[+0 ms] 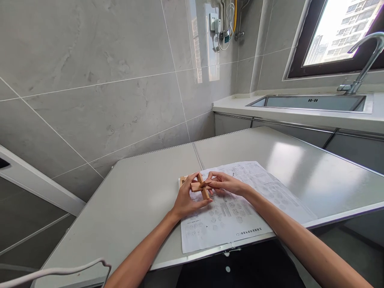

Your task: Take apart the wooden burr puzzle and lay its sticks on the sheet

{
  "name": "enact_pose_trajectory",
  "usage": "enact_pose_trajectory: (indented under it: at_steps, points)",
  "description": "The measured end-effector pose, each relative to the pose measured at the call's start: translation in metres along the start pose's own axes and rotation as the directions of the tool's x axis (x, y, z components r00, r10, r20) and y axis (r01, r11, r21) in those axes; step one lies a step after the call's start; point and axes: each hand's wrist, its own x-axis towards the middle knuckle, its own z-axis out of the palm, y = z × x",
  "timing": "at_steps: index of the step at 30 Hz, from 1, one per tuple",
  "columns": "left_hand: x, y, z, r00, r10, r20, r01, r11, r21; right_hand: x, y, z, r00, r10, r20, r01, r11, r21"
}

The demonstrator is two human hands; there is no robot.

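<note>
A wooden burr puzzle, made of crossed light-brown sticks, is held just above a printed sheet. My left hand curves round its left side, thumb at the lower end and a finger at the upper end of one stick. From the right, my right hand pinches the stick that points toward it; its fingertips partly hide that end. Another wooden piece lies behind my left hand at the sheet's left edge, mostly covered by the fingers. The paper sheet carries printed diagrams and lies under both hands.
The pale folding table has a seam across its middle and stands against a grey tiled wall. A counter with a sink and faucet is at the right. A white cable crosses the lower left.
</note>
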Motion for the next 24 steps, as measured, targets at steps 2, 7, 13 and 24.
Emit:
enact_pose_trajectory:
  at_steps: [2, 7, 13, 24]
  points:
    - [0.0004, 0.0006, -0.0011, 1.000, -0.003, 0.015, 0.003, 1.000, -0.026, -0.0002, 0.0000, 0.0002, 1.000, 0.004, -0.004, -0.005, 1.000, -0.009]
    - [-0.0001, -0.0001, -0.0029, 0.996, 0.001, 0.086, 0.004, 0.999, -0.054, -0.0020, -0.0008, 0.0017, 1.000, 0.006, -0.016, -0.006, 1.000, 0.007]
    - [-0.0031, -0.0030, 0.0032, 0.999, -0.024, 0.037, 0.025, 0.999, -0.035, -0.0036, -0.0016, 0.0028, 0.998, -0.015, -0.056, 0.014, 1.000, -0.016]
    - [0.0013, 0.0034, -0.0028, 0.998, 0.000, 0.069, 0.003, 0.999, -0.047, -0.0042, -0.0043, 0.0056, 0.998, -0.022, -0.059, 0.022, 1.000, 0.012]
